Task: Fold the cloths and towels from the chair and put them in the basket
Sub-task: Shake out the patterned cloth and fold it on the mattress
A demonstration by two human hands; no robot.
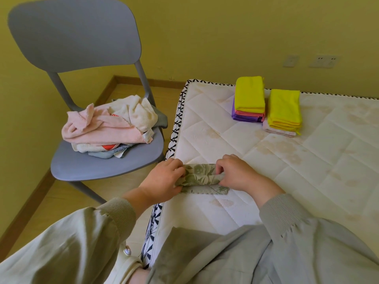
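A small green floral cloth lies folded into a narrow strip on the white quilted mattress, near its left edge. My left hand grips the strip's left end. My right hand pinches its right end, fingers curled over the fold. On the grey chair to the left sits a loose heap of towels, pink and cream on top, with striped and grey cloths under them. No basket is in view.
Two stacks of folded cloths stand at the mattress's far side: a yellow, pink and purple stack and a yellow-over-pale-pink stack. Yellow walls close in behind, with sockets at right. Wooden floor runs between chair and mattress.
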